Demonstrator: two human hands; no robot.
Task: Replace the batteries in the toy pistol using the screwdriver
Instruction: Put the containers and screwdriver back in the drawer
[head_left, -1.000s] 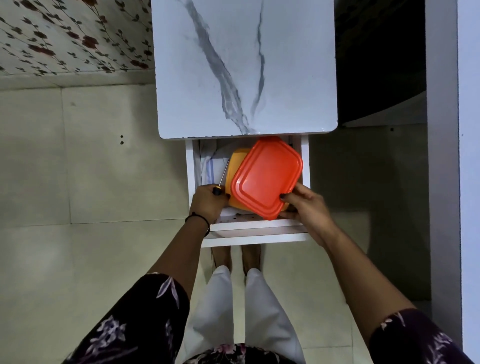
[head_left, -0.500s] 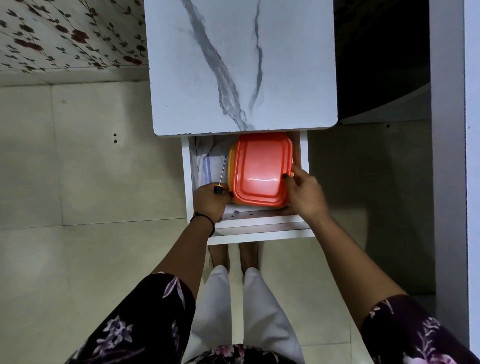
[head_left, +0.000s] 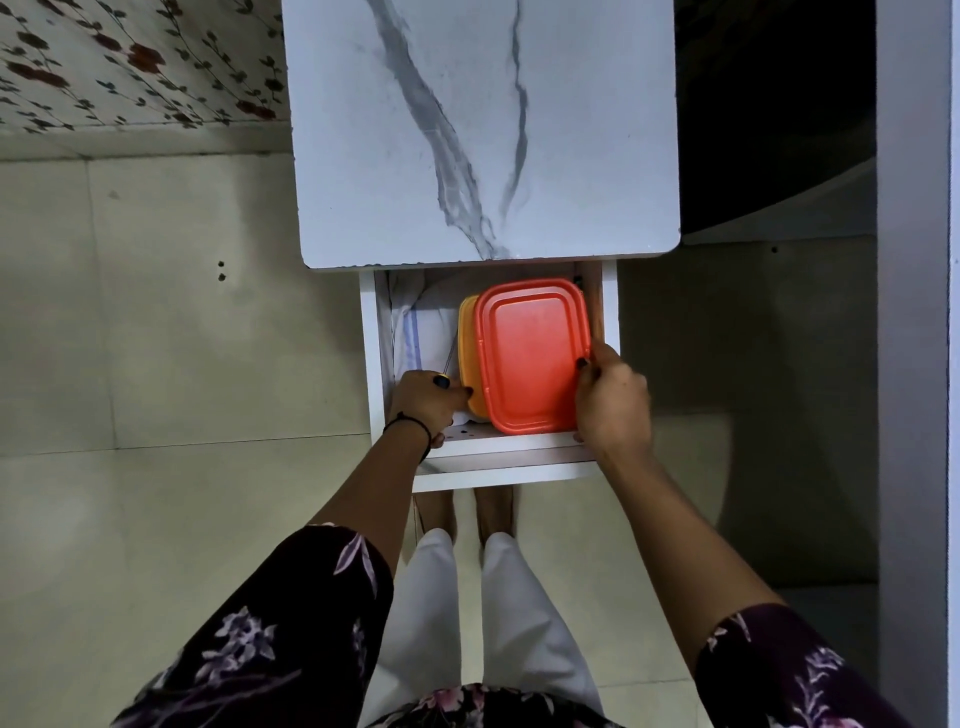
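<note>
An open white drawer (head_left: 371, 364) under a marble-topped table holds a yellow box (head_left: 466, 343) with an orange-red lid (head_left: 532, 353) lying flat on it. My left hand (head_left: 423, 402) grips a screwdriver (head_left: 448, 364); its thin shaft points away from me along the box's left side, and my thumb touches the box. My right hand (head_left: 610, 400) holds the lid's right edge with curled fingers. No toy pistol or batteries are in sight.
The marble table top (head_left: 483, 130) overhangs the back of the drawer. A folded white cloth with a blue stripe (head_left: 415, 332) lies in the drawer's left part. A white wall edge (head_left: 914, 312) rises at the right. My feet stand on tiled floor below the drawer.
The orange-red lid was tilted and turned above the box; it now lies straight and flat on it. My right hand has shifted from the lid's near corner to its right edge.
</note>
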